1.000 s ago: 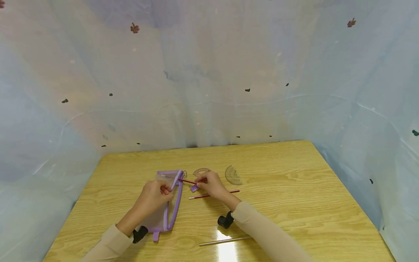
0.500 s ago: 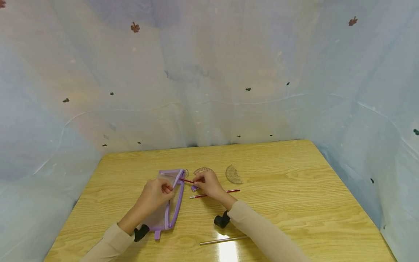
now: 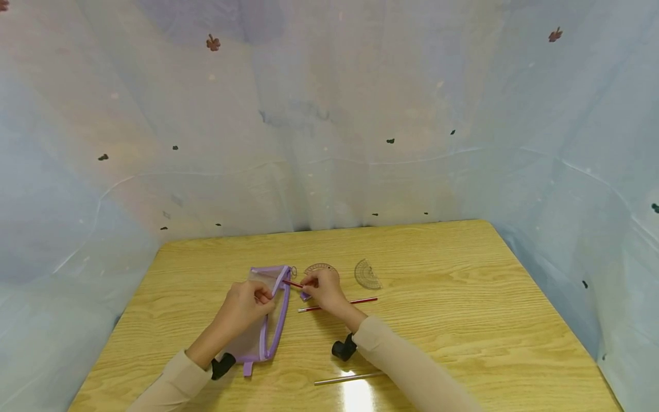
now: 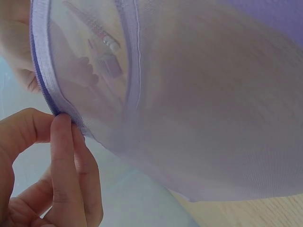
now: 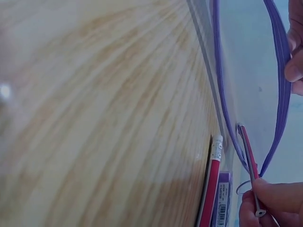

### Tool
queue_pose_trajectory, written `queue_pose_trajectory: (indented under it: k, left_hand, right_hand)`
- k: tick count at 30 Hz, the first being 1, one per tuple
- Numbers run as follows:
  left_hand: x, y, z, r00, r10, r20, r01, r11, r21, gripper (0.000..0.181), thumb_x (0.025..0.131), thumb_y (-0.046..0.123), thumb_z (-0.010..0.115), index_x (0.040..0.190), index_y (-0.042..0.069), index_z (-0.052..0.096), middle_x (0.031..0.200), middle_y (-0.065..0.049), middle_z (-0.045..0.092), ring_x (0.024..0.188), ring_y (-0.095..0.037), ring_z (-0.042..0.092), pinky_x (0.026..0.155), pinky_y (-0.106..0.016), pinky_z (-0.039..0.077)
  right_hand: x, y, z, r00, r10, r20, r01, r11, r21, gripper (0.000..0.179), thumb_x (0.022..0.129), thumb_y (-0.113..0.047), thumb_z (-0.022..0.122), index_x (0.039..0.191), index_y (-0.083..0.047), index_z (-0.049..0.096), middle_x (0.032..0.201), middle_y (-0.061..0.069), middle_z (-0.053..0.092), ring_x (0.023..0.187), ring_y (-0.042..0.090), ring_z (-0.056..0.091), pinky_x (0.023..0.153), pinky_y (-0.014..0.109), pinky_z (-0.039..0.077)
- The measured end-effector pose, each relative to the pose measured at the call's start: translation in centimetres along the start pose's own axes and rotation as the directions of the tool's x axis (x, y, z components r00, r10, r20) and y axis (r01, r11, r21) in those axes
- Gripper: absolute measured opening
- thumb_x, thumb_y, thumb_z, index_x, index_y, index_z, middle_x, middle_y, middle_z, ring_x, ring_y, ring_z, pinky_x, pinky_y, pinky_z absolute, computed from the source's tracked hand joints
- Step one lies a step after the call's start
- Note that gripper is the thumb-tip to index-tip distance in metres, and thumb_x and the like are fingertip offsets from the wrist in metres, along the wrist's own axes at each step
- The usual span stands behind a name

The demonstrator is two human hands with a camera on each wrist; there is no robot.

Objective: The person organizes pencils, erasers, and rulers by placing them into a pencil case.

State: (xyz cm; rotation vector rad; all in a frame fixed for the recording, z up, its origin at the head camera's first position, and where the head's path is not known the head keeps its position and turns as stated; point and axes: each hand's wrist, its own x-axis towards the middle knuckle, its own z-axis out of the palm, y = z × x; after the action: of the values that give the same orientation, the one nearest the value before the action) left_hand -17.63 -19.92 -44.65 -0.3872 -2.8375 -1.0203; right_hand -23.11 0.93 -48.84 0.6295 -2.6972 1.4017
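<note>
The purple mesh pencil case point(image 3: 247, 343) lies at the left of the table with its zip open. My left hand point(image 3: 244, 306) pinches one zip edge point(image 4: 45, 71) and lifts it. At the far end of the opening, my right hand point(image 3: 325, 289) pinches a red pencil point(image 5: 248, 151), whose other end is inside the case. Below the right hand lies a second red pencil point(image 3: 362, 300) with a white eraser end. A small purple block with a barcode point(image 5: 222, 198) sits beside that pencil, partly hidden by the hand in the head view.
Two clear protractors, a left one point(image 3: 319, 266) and a right one point(image 3: 368, 274), lie behind the right hand. A thin grey rod point(image 3: 345, 379) lies near the front, partly under the right sleeve. A pale curtain point(image 3: 329, 114) hangs around the wooden table point(image 3: 463, 309).
My right hand has moved slightly left toward the pencil case, and less of the held pencil shows outside it. The left hand keeps its pinch on the zip edge.
</note>
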Motion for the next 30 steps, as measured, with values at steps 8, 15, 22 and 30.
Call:
queue_pose_trajectory:
  k: [8,15,22,30]
  left_hand:
    - [-0.05,-0.13,0.11,1.0,0.014,-0.004,-0.014,1.0,0.003,0.014,0.078,-0.003,0.076,0.073,0.008,0.069,0.067,0.005,0.063,0.061,-0.006,0.059,0.055,-0.021,0.05]
    - [-0.02,-0.15,0.09,1.0,-0.003,0.0,0.003,1.0,0.003,0.013,0.079,-0.002,0.075,0.074,0.008,0.069,0.068,0.005,0.063,0.062,-0.007,0.059,0.055,-0.022,0.05]
    - [0.06,-0.17,0.12,1.0,-0.005,0.006,0.005,1.0,-0.005,0.012,0.079,-0.003,0.075,0.075,0.007,0.069,0.068,0.004,0.063,0.063,-0.007,0.059,0.056,-0.022,0.051]
    - [0.22,-0.34,0.24,1.0,0.003,0.012,-0.003,1.0,-0.016,0.012,0.079,-0.003,0.075,0.075,0.007,0.07,0.068,0.005,0.064,0.063,-0.007,0.06,0.056,-0.022,0.051]
  right_hand:
    - [-0.28,-0.11,0.44,1.0,0.02,0.006,-0.021,0.999,0.049,0.005,0.087,0.004,0.073,0.091,0.003,0.075,0.081,0.008,0.069,0.07,0.013,0.06,0.061,0.022,0.048]
    - [-0.31,-0.49,0.54,1.0,0.024,-0.004,-0.024,0.997,0.077,0.004,0.086,0.005,0.074,0.09,0.004,0.075,0.077,0.007,0.068,0.066,0.011,0.059,0.059,0.021,0.048]
    - [-0.3,-0.53,0.65,0.999,0.052,0.013,-0.053,0.992,0.119,0.003,0.086,0.004,0.075,0.086,0.006,0.073,0.073,0.005,0.066,0.062,0.007,0.056,0.055,0.02,0.047]
    - [-0.43,-0.08,0.4,1.0,-0.017,0.009,0.015,0.989,0.145,0.007,0.087,-0.001,0.075,0.083,0.003,0.074,0.07,0.0,0.066,0.058,0.006,0.059,0.055,0.022,0.051]
